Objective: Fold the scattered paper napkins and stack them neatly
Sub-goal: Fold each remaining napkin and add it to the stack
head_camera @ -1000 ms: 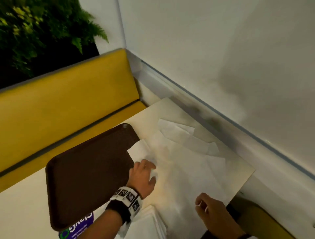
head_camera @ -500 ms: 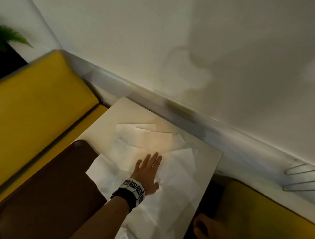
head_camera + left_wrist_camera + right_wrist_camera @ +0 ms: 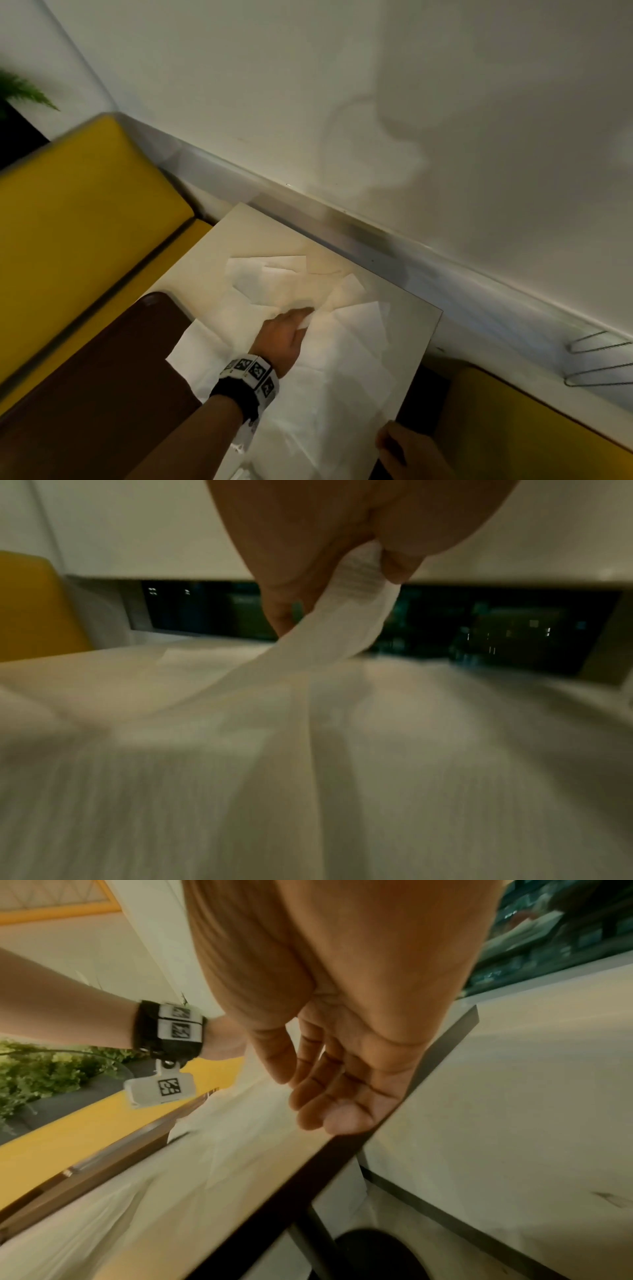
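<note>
Several white paper napkins [image 3: 342,346] lie spread and overlapping across the cream table [image 3: 260,233]. My left hand [image 3: 294,320] reaches into the middle of them and pinches a corner of one napkin [image 3: 356,610], lifting it off the pile. The left wrist view shows that corner caught between thumb and fingers [image 3: 284,610]. My right hand [image 3: 404,448] hovers at the table's near right edge, fingers straight and relaxed in the right wrist view [image 3: 329,1096], holding nothing.
A brown tray [image 3: 102,370] sits on the table's left, partly under the napkins. Yellow bench seats [image 3: 78,219] flank the table on the left and at the right [image 3: 513,431]. A white wall [image 3: 411,102] runs close behind. A black table leg [image 3: 315,1240] stands below.
My left hand went from pressing flat on the napkins to pinching a corner and lifting it. The right hand stayed by the table's near right edge. The camera turned right over the second.
</note>
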Tool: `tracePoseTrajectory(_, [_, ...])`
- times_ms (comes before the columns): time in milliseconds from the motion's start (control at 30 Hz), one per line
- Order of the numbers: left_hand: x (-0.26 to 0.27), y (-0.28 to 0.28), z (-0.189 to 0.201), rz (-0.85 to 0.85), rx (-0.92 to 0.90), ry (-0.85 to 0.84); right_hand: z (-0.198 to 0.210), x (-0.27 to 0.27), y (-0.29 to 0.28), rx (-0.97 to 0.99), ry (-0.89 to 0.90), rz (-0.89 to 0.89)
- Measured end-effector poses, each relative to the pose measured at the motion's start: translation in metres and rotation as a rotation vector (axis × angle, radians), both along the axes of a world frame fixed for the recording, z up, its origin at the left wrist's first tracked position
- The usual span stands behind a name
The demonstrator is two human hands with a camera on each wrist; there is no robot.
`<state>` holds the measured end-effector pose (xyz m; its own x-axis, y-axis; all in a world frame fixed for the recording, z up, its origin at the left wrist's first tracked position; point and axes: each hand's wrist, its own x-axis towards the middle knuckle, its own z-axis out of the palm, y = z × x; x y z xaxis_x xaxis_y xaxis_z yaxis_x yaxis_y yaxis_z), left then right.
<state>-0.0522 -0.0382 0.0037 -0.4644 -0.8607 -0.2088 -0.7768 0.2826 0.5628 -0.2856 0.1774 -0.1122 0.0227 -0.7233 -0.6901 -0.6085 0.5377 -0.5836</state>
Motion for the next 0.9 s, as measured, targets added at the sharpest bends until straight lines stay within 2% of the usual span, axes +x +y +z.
tracePoseTrajectory(33, [0.002,0.001,0.016,0.034,0.030,0.122,0.054,0.018,-0.015,-0.032,-0.080,0.002])
tracePoseTrajectory(67, [0.005,0.002,0.035,0.067,0.053,0.234,0.096,0.023,-0.036,-0.115,-0.076,-0.054])
tracePoseTrajectory(100, [0.008,0.005,0.058,0.101,0.065,0.347,0.122,0.019,-0.054,-0.210,-0.129,-0.082])
tracePoseTrajectory(167, [0.019,0.012,0.102,0.198,0.125,0.556,0.143,0.027,-0.077,-0.345,-0.200,-0.157])
tracePoseTrajectory(233, [0.038,0.020,0.138,0.371,0.208,0.772,0.165,0.033,-0.102,-0.396,-0.274,-0.216])
tracePoseTrajectory(333, [0.075,0.033,0.172,0.632,0.329,0.992,0.194,0.051,-0.134,-0.469,-0.472,-0.298])
tracePoseTrajectory(433, [0.108,0.050,0.186,0.684,0.333,1.035,0.218,0.078,-0.155,-0.391,-0.738,-0.258])
tracePoseTrajectory(467, [0.118,0.057,0.187,0.707,0.321,1.032,0.227,0.089,-0.157,-0.359,-0.777,-0.192])
tracePoseTrajectory(567, [0.143,0.077,0.188,0.785,0.280,1.031,0.247,0.126,-0.157,-0.371,-0.765,-0.013])
tracePoseTrajectory(700, [0.176,0.102,0.190,0.901,0.259,1.045,0.251,0.158,-0.145,-0.350,-0.748,-0.054])
tracePoseTrajectory(833, [0.195,0.134,0.182,0.852,0.325,1.100,0.253,0.174,-0.130,-0.339,-0.723,-0.050])
tracePoseTrajectory(900, [0.196,0.149,0.171,0.817,0.316,1.068,0.255,0.179,-0.122,-0.335,-0.706,-0.061])
